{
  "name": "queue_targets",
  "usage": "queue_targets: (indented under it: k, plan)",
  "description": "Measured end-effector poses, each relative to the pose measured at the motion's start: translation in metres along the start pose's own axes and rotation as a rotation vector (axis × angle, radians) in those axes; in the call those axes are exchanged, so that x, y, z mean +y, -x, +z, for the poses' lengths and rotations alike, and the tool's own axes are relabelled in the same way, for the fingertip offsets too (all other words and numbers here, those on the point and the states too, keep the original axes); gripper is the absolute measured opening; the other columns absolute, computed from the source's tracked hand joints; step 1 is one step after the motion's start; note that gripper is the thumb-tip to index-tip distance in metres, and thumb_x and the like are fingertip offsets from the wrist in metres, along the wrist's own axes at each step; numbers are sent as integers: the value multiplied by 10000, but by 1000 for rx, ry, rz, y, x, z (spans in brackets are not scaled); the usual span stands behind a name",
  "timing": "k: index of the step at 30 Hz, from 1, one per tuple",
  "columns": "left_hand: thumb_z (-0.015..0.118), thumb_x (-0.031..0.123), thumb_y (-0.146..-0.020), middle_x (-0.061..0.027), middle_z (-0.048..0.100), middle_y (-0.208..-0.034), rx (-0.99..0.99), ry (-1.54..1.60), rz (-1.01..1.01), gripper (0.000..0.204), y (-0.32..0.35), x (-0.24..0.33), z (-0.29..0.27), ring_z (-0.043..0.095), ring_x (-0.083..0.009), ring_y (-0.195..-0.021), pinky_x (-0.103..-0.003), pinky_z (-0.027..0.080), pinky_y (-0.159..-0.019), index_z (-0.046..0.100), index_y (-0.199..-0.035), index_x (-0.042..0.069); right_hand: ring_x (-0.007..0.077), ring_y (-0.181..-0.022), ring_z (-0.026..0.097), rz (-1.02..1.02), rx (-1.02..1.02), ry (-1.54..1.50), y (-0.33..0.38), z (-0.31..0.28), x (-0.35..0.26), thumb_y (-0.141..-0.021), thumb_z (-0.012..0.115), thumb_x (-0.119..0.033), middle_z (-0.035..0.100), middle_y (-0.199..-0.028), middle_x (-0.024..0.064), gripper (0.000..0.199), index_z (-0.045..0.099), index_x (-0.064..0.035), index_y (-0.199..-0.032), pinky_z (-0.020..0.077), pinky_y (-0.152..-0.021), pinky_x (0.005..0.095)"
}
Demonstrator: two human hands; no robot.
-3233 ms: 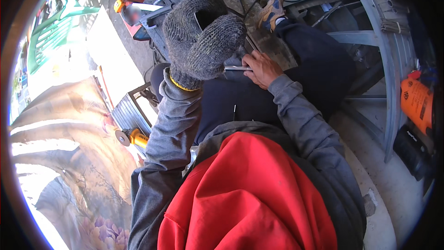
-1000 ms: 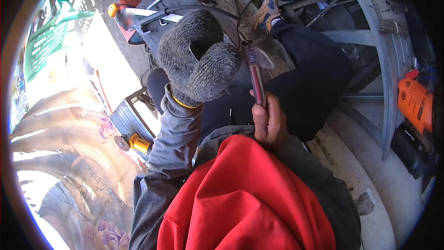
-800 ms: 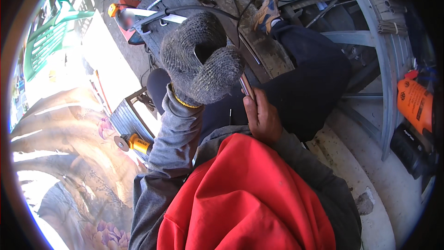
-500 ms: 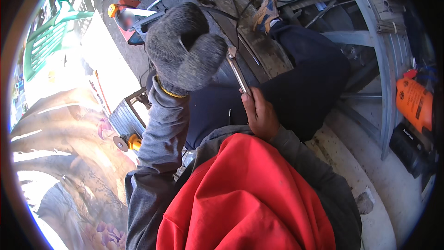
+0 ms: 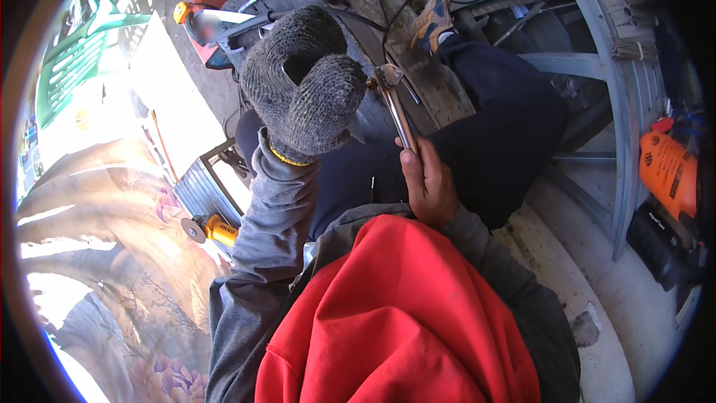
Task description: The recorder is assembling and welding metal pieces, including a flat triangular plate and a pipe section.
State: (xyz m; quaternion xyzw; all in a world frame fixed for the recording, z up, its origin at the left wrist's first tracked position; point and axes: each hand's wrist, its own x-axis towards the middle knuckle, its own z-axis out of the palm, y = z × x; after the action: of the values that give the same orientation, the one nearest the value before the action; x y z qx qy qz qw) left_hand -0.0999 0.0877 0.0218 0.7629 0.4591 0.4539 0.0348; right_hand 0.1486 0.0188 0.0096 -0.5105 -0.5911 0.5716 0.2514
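My left hand [image 5: 306, 86], in a thick grey knitted glove with a yellow cuff edge, is raised in front of me with its fingers curled closed. What it holds is mostly hidden by the glove; a small brassy tip pokes out at its right side. My bare right hand [image 5: 431, 190] grips the lower end of a shiny metal rod [image 5: 399, 119]. A wider, flattish head tops the rod, close beside the brassy tip; I cannot tell whether they touch. A black cable [image 5: 350, 16] passes behind the glove.
A red and blue tool [image 5: 209, 33] lies on the floor beyond the glove. At my left sit a yellow angle grinder [image 5: 216, 230] and a green plastic chair [image 5: 89, 52]. Metal frames [image 5: 608, 104] and an orange object [image 5: 667, 168] are at my right. Loose cables cross the floor.
Both hands have shifted slightly to the right, the gloved one a little downward as well. The rod's head has turned and now shows broader, beside the brassy tip.
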Motion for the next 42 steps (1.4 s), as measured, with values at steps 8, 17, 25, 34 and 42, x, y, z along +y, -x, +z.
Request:
queue_targets:
  k: [8,17,25,34,42]
  plan:
    - [762,321,-776,-124,690,-1249,-33,-21,-19,469,-16,11,0,643,-347,-1173,-472,473,-1025,740,-1202,126,380,-817,691,-114,47,1,-2,-3,-10,-1077,517,-207,649,-959,228,300,531,29,-1263,529,-690,411]
    - [858,256,-724,-134,709,-993,66,196,-601,389,-41,34,4,686,-338,-852,-431,517,-724,754,-1026,35,386,-811,693,-158,42,29,-5,-3,-9,-1067,541,-193,645,-931,226,287,533,25,-1254,526,-679,418]
    - [852,240,-743,-141,713,-1018,48,4,76,396,-39,14,0,687,-331,-855,-429,531,-740,748,-1060,26,121,-541,453,-628,371,-512,10,-5,-38,-1060,473,-262,470,-668,49,362,503,74,-1193,462,-600,311]
    - [847,222,-707,-145,699,-890,125,75,31,299,-44,15,2,678,-327,-729,-420,521,-664,731,-928,57,400,-923,723,-104,162,124,6,-10,-16,-1072,518,-195,692,-1034,240,268,536,26,-1223,562,-736,426]
    - [796,229,-708,-184,647,-901,99,112,-179,329,-38,20,6,680,-380,-902,-469,563,-803,612,-861,2,131,-592,565,-488,242,-301,19,-2,-25,-1085,471,-327,613,-757,92,375,524,35,-1169,423,-512,307]
